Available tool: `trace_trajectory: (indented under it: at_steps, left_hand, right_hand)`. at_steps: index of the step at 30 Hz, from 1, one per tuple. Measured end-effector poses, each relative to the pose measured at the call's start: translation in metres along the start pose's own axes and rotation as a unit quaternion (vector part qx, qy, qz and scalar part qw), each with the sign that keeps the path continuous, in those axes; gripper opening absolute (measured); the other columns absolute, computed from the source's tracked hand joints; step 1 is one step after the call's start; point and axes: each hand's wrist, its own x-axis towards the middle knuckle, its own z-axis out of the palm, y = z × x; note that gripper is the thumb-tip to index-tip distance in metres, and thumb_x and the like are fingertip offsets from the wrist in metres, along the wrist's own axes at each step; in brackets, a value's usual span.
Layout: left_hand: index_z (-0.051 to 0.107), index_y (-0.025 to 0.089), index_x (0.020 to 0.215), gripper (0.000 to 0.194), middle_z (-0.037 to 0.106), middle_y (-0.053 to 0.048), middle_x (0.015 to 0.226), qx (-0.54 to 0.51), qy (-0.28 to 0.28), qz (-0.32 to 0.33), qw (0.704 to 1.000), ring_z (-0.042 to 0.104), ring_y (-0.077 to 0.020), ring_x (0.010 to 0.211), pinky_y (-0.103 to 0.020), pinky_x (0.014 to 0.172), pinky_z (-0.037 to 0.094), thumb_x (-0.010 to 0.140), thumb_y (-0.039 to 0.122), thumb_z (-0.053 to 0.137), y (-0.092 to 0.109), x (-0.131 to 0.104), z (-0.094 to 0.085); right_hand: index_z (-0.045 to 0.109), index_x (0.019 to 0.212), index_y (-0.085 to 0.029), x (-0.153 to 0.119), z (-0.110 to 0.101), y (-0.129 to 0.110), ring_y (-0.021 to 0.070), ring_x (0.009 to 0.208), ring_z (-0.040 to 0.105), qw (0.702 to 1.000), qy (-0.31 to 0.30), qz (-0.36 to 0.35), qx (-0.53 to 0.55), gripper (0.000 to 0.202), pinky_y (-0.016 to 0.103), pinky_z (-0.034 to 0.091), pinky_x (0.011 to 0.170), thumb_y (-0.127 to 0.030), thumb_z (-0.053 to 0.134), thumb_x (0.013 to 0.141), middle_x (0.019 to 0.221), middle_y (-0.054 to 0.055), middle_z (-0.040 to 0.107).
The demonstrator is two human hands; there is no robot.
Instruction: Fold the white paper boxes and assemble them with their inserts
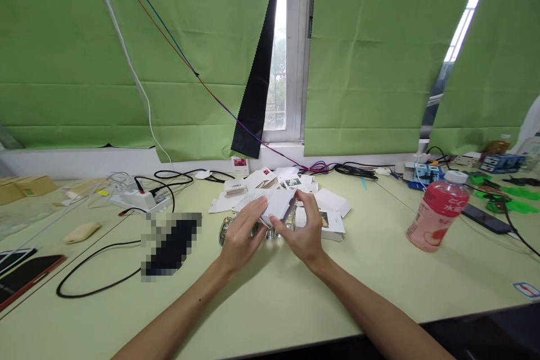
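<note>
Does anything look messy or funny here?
Yes. The green fabric blind left of the narrow window has an edge that seems folded back, showing black. White cardboard boxes also lie jumbled on the pale green table.

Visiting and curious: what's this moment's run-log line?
left hand: holds white carton | right hand: holds same carton | farther right: pink bottle

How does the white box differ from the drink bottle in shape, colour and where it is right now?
The white box is flat-sided with straight edges, while the bottle is rounded. The white box is plain and pale; the bottle is pink and red. The white box is held between the left hand and right hand, but the bottle stands on the table, untouched. Both show some white, though on the bottle it's mainly the cap.
</note>
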Motion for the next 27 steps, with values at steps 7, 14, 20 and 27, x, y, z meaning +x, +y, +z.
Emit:
trace_trajectory:
  at_steps: [7, 14, 20, 27]
  left_hand:
    - [0.048, 0.025, 0.148, 0.06, 0.068, -0.012, 0.134, -0.001, -0.001, -0.002, 1.0, 0.065, -0.0277, 0.125, -0.045, 0.105, 0.058, 0.092, 0.009, 0.063, 0.0001, -0.0004, -0.0006]
    - [0.048, 0.025, 0.148, 0.058, 0.068, -0.011, 0.134, -0.006, -0.002, 0.0, 1.0, 0.065, -0.0273, 0.125, -0.045, 0.105, 0.058, 0.093, 0.011, 0.061, 0.0008, 0.001, 0.0004]
    - [0.047, 0.025, 0.148, 0.057, 0.068, -0.011, 0.133, 0.001, -0.004, 0.001, 1.0, 0.066, -0.0278, 0.123, -0.046, 0.104, 0.059, 0.094, 0.012, 0.061, 0.0004, 0.0006, 0.0003]
    - [0.049, 0.024, 0.147, 0.057, 0.069, -0.012, 0.132, -0.006, 0.003, 0.006, 1.0, 0.067, -0.0275, 0.123, -0.045, 0.104, 0.059, 0.093, 0.011, 0.062, 0.0011, 0.0016, 0.0004]
  right_hand:
    - [0.057, 0.125, -0.019, 0.0003, -0.0004, -0.0001, 0.0287, 0.106, 0.062, 1.0, -0.01, 0.003, -0.004, 0.056, 0.046, 0.056, 0.09, -0.039, 0.079, 0.078, 0.112, 0.012, 0.064]
    - [0.058, 0.125, -0.018, 0.0006, 0.0, -0.0002, 0.0283, 0.105, 0.062, 1.0, -0.01, 0.006, -0.002, 0.055, 0.046, 0.056, 0.089, -0.039, 0.079, 0.078, 0.111, 0.011, 0.064]
    - [0.058, 0.124, -0.019, -0.0001, 0.0002, 0.0005, 0.0278, 0.104, 0.062, 1.0, -0.018, 0.007, -0.003, 0.055, 0.046, 0.056, 0.089, -0.039, 0.079, 0.077, 0.11, 0.011, 0.064]
    - [0.058, 0.124, -0.02, -0.0008, 0.0017, 0.0021, 0.0277, 0.104, 0.062, 1.0, -0.023, 0.003, -0.004, 0.054, 0.045, 0.056, 0.088, -0.039, 0.079, 0.077, 0.11, 0.01, 0.063]
